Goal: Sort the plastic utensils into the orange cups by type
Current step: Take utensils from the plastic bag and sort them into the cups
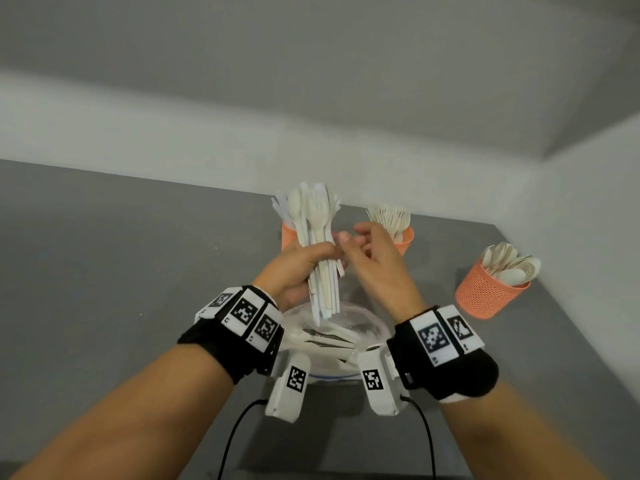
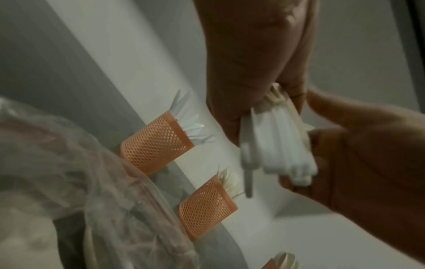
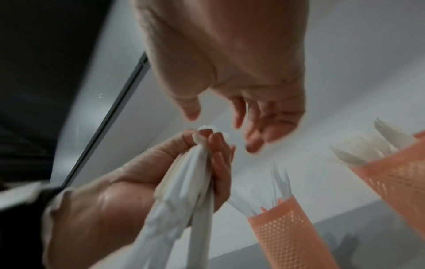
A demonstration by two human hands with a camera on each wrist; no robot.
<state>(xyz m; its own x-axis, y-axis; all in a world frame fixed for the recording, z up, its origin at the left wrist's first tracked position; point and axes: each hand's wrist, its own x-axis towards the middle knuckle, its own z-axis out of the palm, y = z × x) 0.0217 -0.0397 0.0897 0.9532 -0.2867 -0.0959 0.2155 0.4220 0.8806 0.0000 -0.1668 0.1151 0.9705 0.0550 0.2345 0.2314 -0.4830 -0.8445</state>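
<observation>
My left hand grips a bundle of white and cream plastic utensils upright above the table, with forks, spoons and knives mixed. My right hand hovers just right of the bundle with relaxed, spread fingers and holds nothing; in the right wrist view the right hand is empty above the bundle. Three orange mesh cups stand behind. The knife cup is half hidden by the bundle, the fork cup is in the middle, and the spoon cup is at the right.
A clear plastic bag with more utensils lies on the grey table below my hands. White walls meet the table's far and right edges. In the left wrist view the bag lies next to the knife cup and fork cup.
</observation>
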